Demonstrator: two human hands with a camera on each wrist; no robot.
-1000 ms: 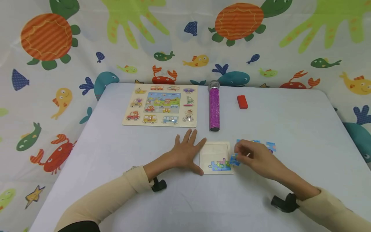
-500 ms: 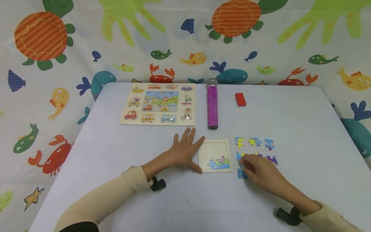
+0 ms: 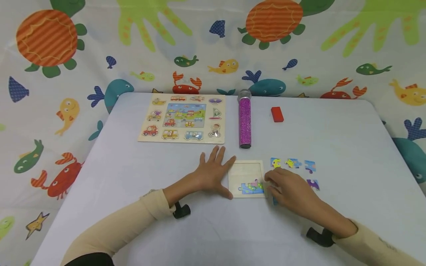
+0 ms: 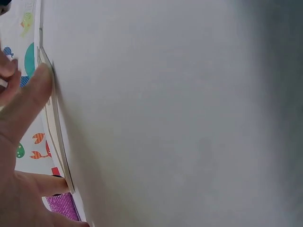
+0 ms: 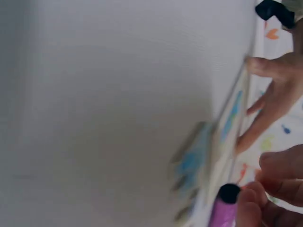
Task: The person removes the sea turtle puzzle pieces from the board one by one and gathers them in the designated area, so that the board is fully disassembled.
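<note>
A small wooden puzzle tray (image 3: 244, 170) lies on the table, with joined blue puzzle pieces (image 3: 251, 187) in its lower right corner. My left hand (image 3: 213, 175) spreads its fingers along the tray's left side, thumb and fingertip touching its edge. In the left wrist view, a finger (image 4: 35, 92) lies against the tray rim (image 4: 59, 142). Over the tray's right edge hovers my right hand (image 3: 291, 188), fingers bent towards the thumb. Whether a piece is between those fingertips is hidden. Loose puzzle pieces (image 3: 293, 163) lie right of the tray, several covered by this hand.
A wooden picture board (image 3: 184, 133) with vehicle pieces lies at the back left. Beside it lies a glittery purple microphone (image 3: 245, 123). Further right sits a red block (image 3: 277, 114). A patterned cloth (image 3: 199, 37) hangs behind the white table (image 3: 213, 229).
My right hand moves from the tray's right edge to the loose pieces, then back left to the tray edge. A blue piece it held earlier is no longer visible there. My left hand stays put.
</note>
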